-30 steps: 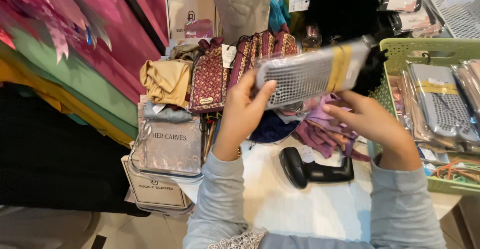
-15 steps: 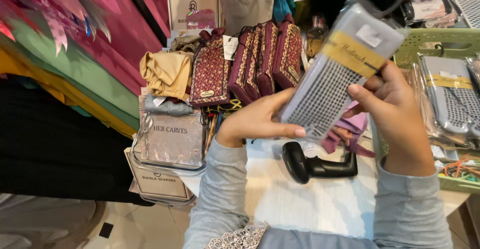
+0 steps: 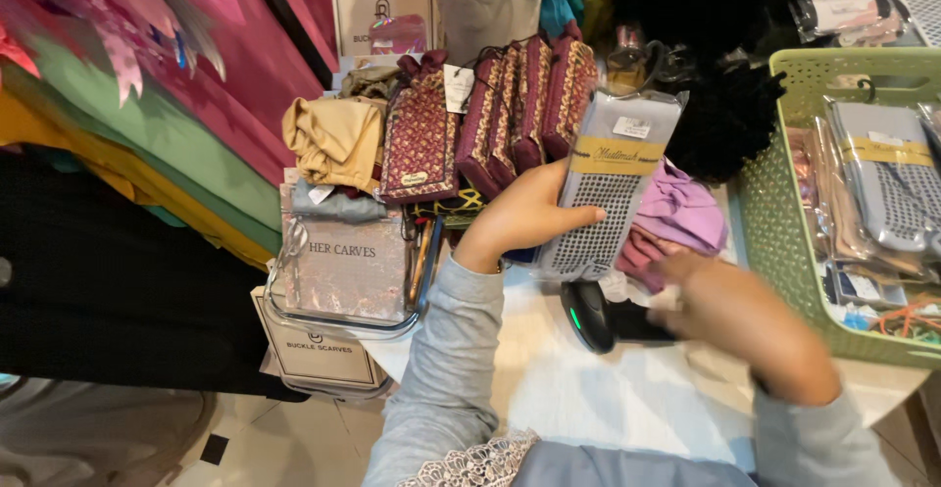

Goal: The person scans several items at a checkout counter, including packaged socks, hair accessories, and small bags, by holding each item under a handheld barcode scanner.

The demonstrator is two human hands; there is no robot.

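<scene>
My left hand (image 3: 524, 218) grips a flat grey packet of dotted socks (image 3: 606, 188) with a yellow paper band, held upright over the white table (image 3: 598, 399). My right hand (image 3: 730, 316) is blurred, lower down and off the packet, just to the right of a black handheld barcode scanner (image 3: 593, 316) that lies on the table. I cannot tell whether the right fingers touch the scanner or hold anything.
A green plastic basket (image 3: 774, 222) at the right holds more grey sock packets (image 3: 887, 188). Maroon patterned pouches (image 3: 490, 120) stand in a row behind. Purple cloth (image 3: 681, 213), a mustard scarf (image 3: 333, 139), boxes (image 3: 323, 350) and hanging fabrics (image 3: 147, 124) lie left.
The right hand let go of the sock packet and dropped toward the scanner. The left hand now holds the packet alone, turned more upright.
</scene>
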